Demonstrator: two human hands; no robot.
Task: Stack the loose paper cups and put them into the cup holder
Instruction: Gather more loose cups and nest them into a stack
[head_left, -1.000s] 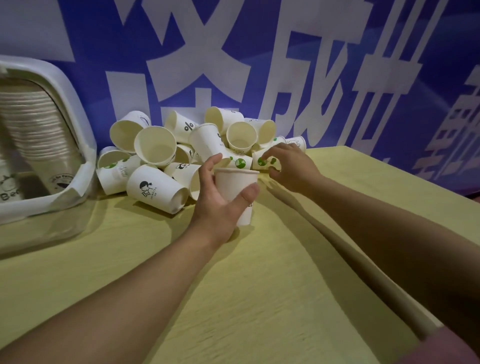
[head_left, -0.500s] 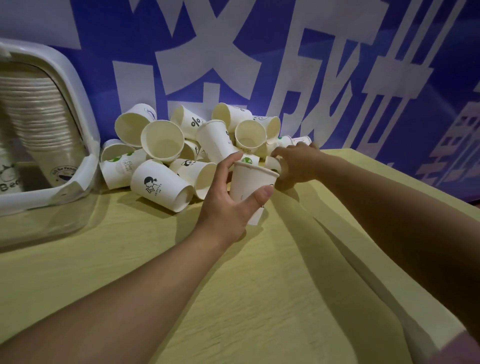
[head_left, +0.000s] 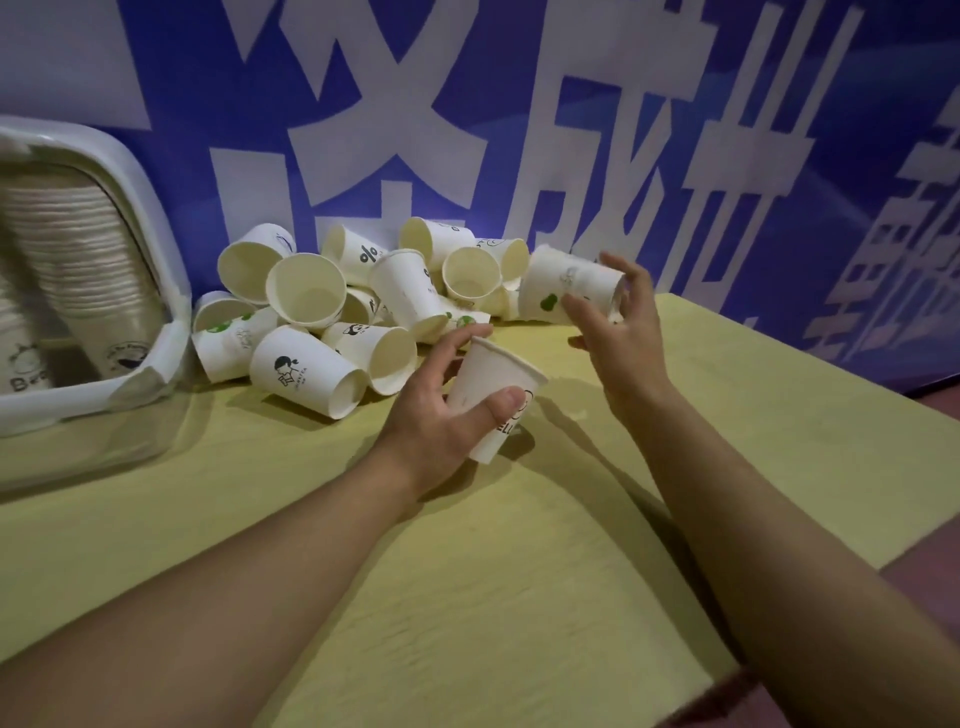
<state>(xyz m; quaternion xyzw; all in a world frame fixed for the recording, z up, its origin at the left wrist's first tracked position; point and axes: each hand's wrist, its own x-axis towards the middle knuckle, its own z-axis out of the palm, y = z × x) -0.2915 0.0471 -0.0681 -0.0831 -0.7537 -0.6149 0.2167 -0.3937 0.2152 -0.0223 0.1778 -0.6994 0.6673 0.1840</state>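
The left hand (head_left: 441, 415) grips an upright cup (head_left: 493, 400) (letters "ELL" show) over the table (head_left: 467, 597). The right hand (head_left: 618, 332) holds a green-marked cup (head_left: 566, 291) sideways beside the pile (head_left: 337, 312).

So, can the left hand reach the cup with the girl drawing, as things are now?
Probably not yet: the left hand already holds a paper cup. The cup with the girl drawing lies close by on its left, uncovered at the front of the pile.

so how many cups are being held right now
2: one upright in the left hand, cup; one sideways in the right hand, cup.
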